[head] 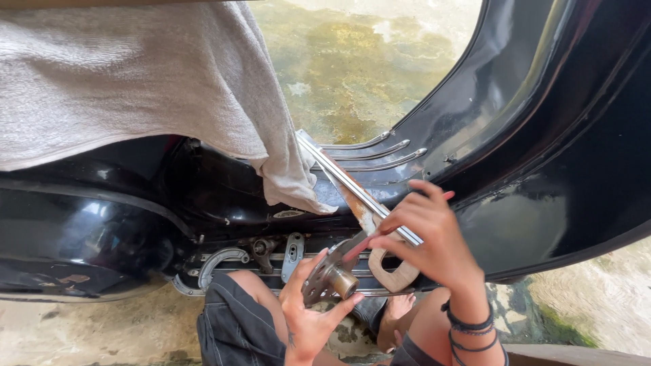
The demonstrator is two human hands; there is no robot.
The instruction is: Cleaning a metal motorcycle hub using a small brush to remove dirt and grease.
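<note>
1. Grey towel: draped over the black scooter body, one corner hanging down toward the footboard
2. Curved metal bracket: low on the scooter's side, near the left knee
3. Left hand: palm up, fingers spread around a round perforated metal disc with a brass-coloured hub; disc gripped from below, just above the dark shorts
4. Hacksaw: slanting from upper left to lower right, pale wooden handle at the lower end, blade close to the disc; contact not discernible
5. Right hand: closed on the hacksaw frame near the handle, black bands at the wrist
6. Chrome strips: on the black footboard, above the right hand
</note>
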